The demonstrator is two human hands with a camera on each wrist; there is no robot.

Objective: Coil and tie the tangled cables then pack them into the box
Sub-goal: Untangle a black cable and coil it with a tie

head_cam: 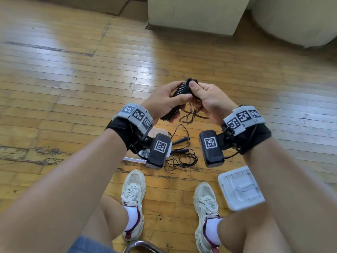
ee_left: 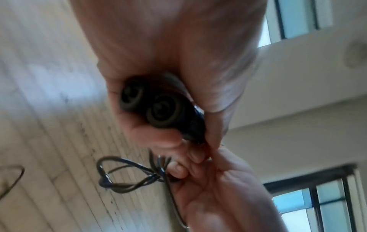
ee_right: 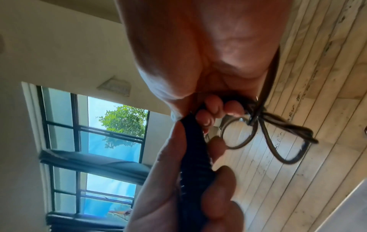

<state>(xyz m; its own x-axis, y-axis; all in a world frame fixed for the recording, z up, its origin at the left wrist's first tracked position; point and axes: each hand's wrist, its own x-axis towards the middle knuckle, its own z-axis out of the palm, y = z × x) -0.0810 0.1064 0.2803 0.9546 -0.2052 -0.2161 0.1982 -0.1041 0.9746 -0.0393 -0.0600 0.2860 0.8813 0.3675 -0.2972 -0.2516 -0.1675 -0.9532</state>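
Note:
My left hand (head_cam: 173,101) grips a bundle of two black ribbed handles (head_cam: 179,91) held side by side; their round ends (ee_left: 157,109) show in the left wrist view. At the bundle's top end, my right hand (head_cam: 198,95) pinches the thin dark cable. Loops of that cable (head_cam: 189,115) hang below both hands, seen also as cable loops (ee_right: 278,133) over the floor. A second tangled black cable (head_cam: 182,152) with two slim handles lies on the wooden floor beneath. A clear plastic box (head_cam: 158,131) sits behind my left wrist camera, mostly hidden.
A white ribbed lid (head_cam: 240,189) lies on the floor to the right of my right shoe (head_cam: 206,203). My left shoe (head_cam: 134,190) is close to the floor cable. A cream block (head_cam: 197,13) stands far ahead, and a chrome tube (head_cam: 140,246) is at the bottom edge.

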